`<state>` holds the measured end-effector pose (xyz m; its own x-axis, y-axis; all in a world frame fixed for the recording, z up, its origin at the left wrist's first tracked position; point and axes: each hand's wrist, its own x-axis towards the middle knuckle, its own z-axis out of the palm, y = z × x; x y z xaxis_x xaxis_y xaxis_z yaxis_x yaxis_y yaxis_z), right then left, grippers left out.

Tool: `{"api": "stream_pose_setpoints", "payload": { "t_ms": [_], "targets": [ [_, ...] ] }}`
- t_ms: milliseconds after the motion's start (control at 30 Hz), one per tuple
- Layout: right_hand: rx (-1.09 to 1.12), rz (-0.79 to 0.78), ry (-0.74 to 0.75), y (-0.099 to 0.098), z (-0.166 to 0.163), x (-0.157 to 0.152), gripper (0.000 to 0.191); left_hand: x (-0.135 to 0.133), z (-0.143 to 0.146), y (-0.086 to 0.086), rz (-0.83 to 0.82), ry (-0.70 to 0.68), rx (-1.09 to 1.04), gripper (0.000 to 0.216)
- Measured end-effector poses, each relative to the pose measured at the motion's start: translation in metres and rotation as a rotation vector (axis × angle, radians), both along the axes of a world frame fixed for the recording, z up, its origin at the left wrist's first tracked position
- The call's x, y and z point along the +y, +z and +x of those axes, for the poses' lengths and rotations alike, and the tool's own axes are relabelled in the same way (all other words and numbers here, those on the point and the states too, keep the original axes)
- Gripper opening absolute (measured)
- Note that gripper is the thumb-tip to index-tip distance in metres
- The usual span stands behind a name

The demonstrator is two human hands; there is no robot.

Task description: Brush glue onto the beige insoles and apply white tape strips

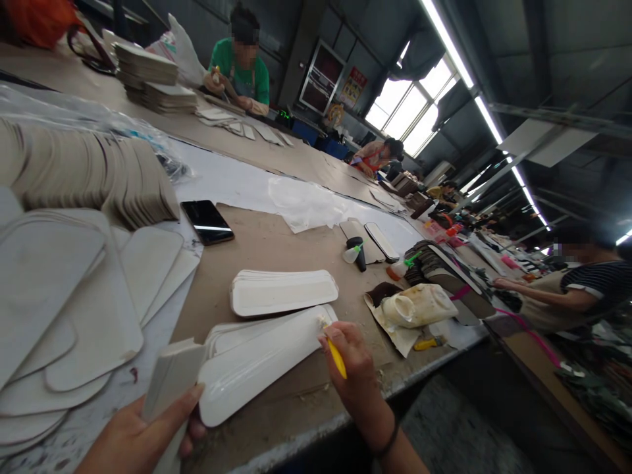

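At the far end of the white panel (266, 370), the right grip (354, 361) pinches a yellow brush (337, 359) — panel's long axis slanting toward the left grip (143, 431), pinching pale strips (174, 370)

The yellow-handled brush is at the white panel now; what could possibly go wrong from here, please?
The right hand holds the yellow-handled brush at the far end of the white panel, which lies on other panels; pressing might shift them. The left hand grips pale strips close to the panel's near end, so they could bump its glossy surface.
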<state>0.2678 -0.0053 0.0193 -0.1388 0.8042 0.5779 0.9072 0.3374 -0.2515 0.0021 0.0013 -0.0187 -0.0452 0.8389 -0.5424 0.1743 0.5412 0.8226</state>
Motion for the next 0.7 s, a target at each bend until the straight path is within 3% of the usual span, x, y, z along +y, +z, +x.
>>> {"api": "stream_pose_setpoints", "payload": {
  "t_ms": [133, 233, 333, 433, 567, 700],
  "targets": [
    [0.018, -0.031, 0.089, -0.016, -0.032, -0.008, 0.019, 0.004, -0.003, -0.004, 0.002, -0.021, -0.003, 0.051],
    [0.242, -0.035, 0.195, -0.025, -0.076, -0.022, 0.014, 0.006, -0.006, -0.005, 0.008, -0.037, -0.035, 0.052],
    [0.558, -0.078, 0.281, -0.021, -0.1, -0.029, 0.012, 0.007, -0.009, -0.002, -0.001, -0.097, -0.085, 0.053],
    [0.904, -0.212, 0.176, -0.01, -0.092, -0.025, 0.007, 0.006, -0.009, 0.008, -0.009, -0.132, -0.083, 0.052],
    [1.325, -0.35, -0.076, 0.0, -0.061, -0.01, 0.025, 0.005, -0.007, 0.027, -0.004, -0.085, -0.063, 0.055],
    [1.427, -0.324, -0.161, 0.007, -0.044, -0.003, 0.037, 0.004, -0.011, 0.037, 0.017, -0.032, 0.014, 0.056]
  ]
}}
